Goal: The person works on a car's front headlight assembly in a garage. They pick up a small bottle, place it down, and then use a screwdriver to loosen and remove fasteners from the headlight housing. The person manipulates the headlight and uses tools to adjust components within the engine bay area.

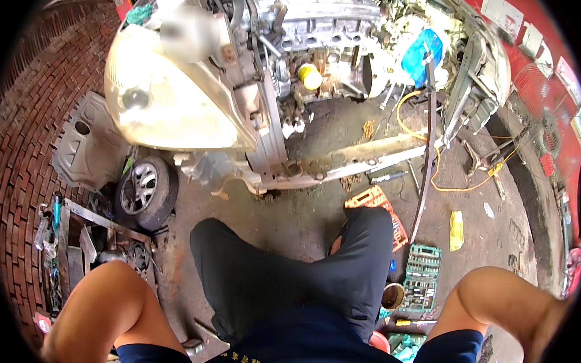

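Both my arms are bent, elbows out to the sides. The left forearm [90, 309] runs down to the dark rim at lower left, and the left hand is outside the picture. My right forearm [512, 295] reaches the rim at lower right, where the right hand is cut off. Neither hand shows on any tool or part. Before my knees stands a car front with its bumper off. Its engine [323, 34] is exposed, with a yellow round cap or filter [310, 76] low on it. A large headlight [171, 92] sits at the left, a lower crossbeam [343, 164] in front.
A green socket set case [422, 278] lies unfolded by my right knee, near an orange tray [393, 215] and yellow packet [456, 231]. A long dark bar [428, 155] leans up to a blue bag [422, 57]. At left are a wheel [146, 191] and metal frame [101, 222].
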A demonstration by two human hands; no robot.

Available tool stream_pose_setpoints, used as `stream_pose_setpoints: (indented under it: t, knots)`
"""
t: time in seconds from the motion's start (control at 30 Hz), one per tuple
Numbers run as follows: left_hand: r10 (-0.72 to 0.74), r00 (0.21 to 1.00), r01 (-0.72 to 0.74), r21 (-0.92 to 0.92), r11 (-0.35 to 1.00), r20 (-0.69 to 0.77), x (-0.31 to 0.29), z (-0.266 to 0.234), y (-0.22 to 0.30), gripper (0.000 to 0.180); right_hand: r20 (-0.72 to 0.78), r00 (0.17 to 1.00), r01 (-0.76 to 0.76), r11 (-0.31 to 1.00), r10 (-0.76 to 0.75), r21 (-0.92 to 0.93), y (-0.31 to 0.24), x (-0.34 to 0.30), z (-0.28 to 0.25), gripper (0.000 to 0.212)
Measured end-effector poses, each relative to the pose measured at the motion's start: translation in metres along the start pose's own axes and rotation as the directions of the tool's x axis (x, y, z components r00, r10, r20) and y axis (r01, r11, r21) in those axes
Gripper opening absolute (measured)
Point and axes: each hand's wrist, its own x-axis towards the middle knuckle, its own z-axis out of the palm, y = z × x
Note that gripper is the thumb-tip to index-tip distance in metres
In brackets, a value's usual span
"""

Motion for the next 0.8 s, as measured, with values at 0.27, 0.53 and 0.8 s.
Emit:
stream_pose_setpoints:
  t: [0.27,0.53,0.8]
  knots:
    - [-0.127,0.857,0.237,0.164,0.958,-0.499,0.016,-0.024,-0.101,0.021,0.062,0.615,-0.672,0.564,0.786,-0.48,0.158,-0.126,0.013,0.045]
    - [-0.425,0.828,0.551,0.671,0.495,-0.367,0.024,-0.036,-0.252,0.026,0.391,0.024,-0.76,0.271,0.92,-0.591,0.212,-0.352,0.025,0.016]
    - [-0.723,0.639,0.627,0.721,0.293,-0.262,-0.026,-0.046,-0.313,0.036,0.357,-0.125,-0.425,0.276,0.926,-0.862,0.213,-0.419,0.035,0.028]
